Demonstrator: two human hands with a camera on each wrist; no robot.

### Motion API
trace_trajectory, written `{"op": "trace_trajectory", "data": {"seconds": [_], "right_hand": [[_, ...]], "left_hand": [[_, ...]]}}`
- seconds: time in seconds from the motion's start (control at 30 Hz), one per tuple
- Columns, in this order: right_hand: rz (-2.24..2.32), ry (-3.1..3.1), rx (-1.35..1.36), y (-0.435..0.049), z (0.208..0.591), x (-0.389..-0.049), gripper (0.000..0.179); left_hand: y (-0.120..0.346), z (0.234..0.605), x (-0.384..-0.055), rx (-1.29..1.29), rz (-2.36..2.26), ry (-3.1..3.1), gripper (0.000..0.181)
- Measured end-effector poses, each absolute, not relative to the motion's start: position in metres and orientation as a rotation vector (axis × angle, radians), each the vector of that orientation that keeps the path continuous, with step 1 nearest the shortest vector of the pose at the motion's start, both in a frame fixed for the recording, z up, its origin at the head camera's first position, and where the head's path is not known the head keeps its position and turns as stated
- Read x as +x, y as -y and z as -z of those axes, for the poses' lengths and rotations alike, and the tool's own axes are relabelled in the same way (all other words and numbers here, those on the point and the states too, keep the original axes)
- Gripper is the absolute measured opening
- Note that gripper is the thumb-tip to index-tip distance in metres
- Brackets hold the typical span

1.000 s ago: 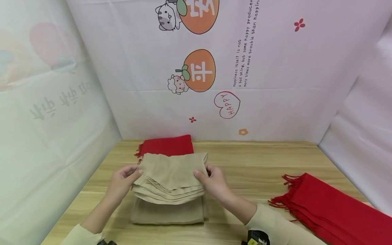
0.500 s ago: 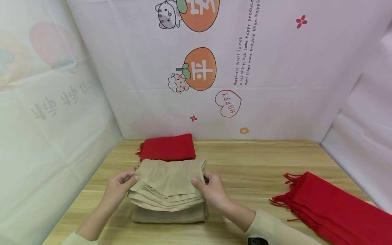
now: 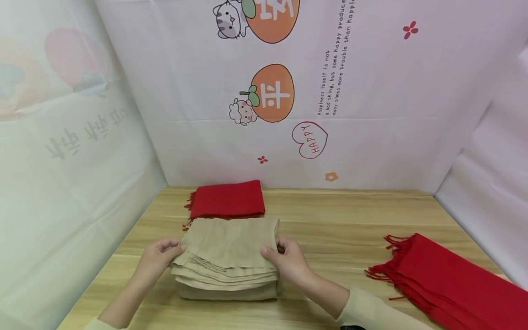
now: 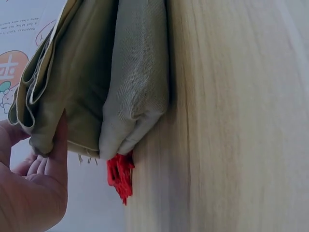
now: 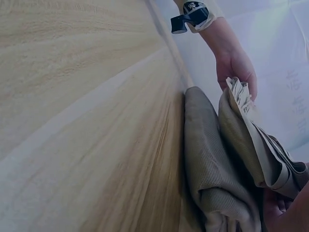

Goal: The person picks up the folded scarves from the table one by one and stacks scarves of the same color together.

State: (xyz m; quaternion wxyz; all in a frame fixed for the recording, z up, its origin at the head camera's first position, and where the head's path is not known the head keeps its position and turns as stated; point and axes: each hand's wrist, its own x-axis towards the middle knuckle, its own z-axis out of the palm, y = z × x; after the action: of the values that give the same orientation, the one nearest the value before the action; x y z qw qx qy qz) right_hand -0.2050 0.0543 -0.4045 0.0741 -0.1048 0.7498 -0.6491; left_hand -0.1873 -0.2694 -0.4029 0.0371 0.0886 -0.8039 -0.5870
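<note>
From my end I'm looking into a makeshift booth (image 3: 491, 197), wider room unclear: white sheets (image 3: 392, 137) enclose the desk (image 3: 346, 224) beyond and beside the hands (image 3: 156, 262), with cartoons (image 3: 244, 112) printed ahead.

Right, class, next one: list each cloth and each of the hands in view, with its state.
Upper beige cloth: folded in layers, held over the lower one
Lower beige cloth: folded, lying on the table
Rear red cloth: folded, lying flat
Right-side red cloth: folded, fringe spread, partly out of frame
Left hand: gripping upper cloth's left edge
Right hand: gripping its right edge
</note>
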Motion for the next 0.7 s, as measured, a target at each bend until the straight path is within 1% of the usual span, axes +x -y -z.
{"op": "trace_trajectory", "data": {"seconds": [0.17, 0.43, 0.57, 0.7], "right_hand": [[1.962, -2.212, -0.26, -0.056, 0.408, -0.203, 0.03], [1.942, -2.178, -0.254, -0.061, 0.415, -0.204, 0.03], [1.925, -2.18, -0.259, -0.063, 0.418, -0.204, 0.031], [1.919, -2.16, -0.241, -0.065, 0.421, -0.203, 0.032]], "left_hand": [[0.274, 0.406, -0.187, 0.293, 1.822, 2.505, 0.038], [0.279, 0.414, -0.185, 0.331, 1.862, 2.552, 0.034], [0.281, 0.417, -0.184, 0.32, 1.863, 2.588, 0.03], [0.285, 0.419, -0.184, 0.282, 1.882, 2.621, 0.031]]}}
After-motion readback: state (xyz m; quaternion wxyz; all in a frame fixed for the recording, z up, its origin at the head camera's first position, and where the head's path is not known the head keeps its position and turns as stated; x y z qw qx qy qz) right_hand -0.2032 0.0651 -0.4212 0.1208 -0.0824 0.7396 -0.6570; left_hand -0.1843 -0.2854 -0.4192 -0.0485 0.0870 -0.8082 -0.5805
